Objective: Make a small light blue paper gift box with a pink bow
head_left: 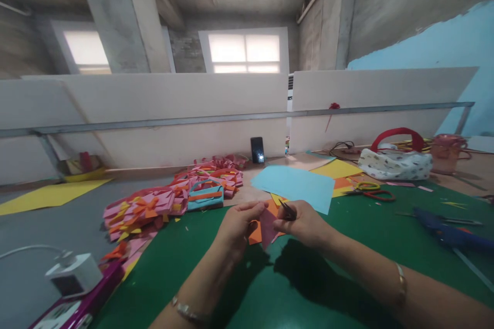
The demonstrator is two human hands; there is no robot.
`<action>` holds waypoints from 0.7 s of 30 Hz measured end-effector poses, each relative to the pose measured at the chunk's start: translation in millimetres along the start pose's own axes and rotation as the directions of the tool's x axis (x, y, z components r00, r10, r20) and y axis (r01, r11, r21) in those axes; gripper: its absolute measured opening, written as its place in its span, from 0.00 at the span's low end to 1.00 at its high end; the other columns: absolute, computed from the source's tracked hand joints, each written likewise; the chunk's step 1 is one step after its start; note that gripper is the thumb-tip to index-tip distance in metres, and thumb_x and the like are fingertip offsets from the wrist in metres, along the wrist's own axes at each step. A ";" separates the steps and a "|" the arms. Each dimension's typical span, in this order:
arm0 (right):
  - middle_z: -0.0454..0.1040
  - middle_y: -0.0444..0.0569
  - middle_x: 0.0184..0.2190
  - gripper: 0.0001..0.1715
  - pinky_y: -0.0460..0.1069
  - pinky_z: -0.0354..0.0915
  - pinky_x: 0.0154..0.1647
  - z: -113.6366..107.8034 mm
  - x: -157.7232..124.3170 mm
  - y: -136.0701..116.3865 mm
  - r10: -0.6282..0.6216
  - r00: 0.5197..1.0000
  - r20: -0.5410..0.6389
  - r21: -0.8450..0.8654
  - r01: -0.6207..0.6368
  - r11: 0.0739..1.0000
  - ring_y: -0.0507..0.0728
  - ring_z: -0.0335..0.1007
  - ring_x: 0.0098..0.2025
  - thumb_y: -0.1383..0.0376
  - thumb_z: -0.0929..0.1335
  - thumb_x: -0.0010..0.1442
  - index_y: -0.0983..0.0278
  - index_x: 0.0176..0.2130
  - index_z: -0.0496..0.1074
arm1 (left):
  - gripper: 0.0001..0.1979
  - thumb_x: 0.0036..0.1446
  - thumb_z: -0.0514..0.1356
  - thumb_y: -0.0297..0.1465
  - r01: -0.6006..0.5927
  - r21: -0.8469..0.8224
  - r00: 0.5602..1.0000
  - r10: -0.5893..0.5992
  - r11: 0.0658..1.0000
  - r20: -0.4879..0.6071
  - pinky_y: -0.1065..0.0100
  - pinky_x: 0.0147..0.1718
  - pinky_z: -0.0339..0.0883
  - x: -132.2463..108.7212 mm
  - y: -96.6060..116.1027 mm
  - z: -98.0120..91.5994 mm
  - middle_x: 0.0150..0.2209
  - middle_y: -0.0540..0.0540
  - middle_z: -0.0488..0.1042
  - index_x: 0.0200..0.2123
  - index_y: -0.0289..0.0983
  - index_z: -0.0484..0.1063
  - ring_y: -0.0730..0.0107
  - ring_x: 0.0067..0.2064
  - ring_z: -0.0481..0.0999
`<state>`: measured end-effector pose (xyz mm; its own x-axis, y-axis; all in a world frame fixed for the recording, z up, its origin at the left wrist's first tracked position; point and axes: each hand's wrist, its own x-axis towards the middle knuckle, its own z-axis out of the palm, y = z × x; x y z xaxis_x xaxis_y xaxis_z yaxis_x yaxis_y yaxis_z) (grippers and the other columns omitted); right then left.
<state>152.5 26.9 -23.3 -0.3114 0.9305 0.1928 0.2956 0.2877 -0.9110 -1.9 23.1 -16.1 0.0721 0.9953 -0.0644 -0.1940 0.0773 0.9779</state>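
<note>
My left hand (240,225) pinches a small dark pink paper piece (267,227) by its upper left edge, holding it upright above the green mat (332,247). My right hand (303,225) is closed on small dark scissors (287,211), their tips at the paper's top right edge. An orange paper piece (255,232) lies on the mat just behind the pink one. A light blue sheet (295,186) lies flat just beyond my hands.
A heap of pink paper bags with orange bows (173,198) lies at the left. Yellow sheets (336,169), red-handled scissors (372,193), a blue glue gun (447,229), a patterned pouch (395,163) and a phone (257,150) sit around. A white adapter (73,273) stands at the near left.
</note>
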 end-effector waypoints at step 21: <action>0.71 0.47 0.18 0.09 0.40 0.47 0.09 -34.6 22.1 13.6 0.350 0.920 -0.176 0.352 -0.273 0.895 0.46 0.59 0.13 0.66 0.67 0.50 0.66 0.23 0.63 | 0.07 0.46 0.56 0.26 -0.571 0.735 0.811 0.108 0.366 0.576 0.64 0.44 0.58 3.2 -23.7 2.9 0.40 0.44 0.71 0.30 0.38 0.72 0.60 0.46 0.66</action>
<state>180.9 59.2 -18.8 -0.0236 0.9967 -0.0773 0.0317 -0.0765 -0.9966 5.7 24.3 -39.0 0.6005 0.7818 0.1676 0.6072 -0.5823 0.5406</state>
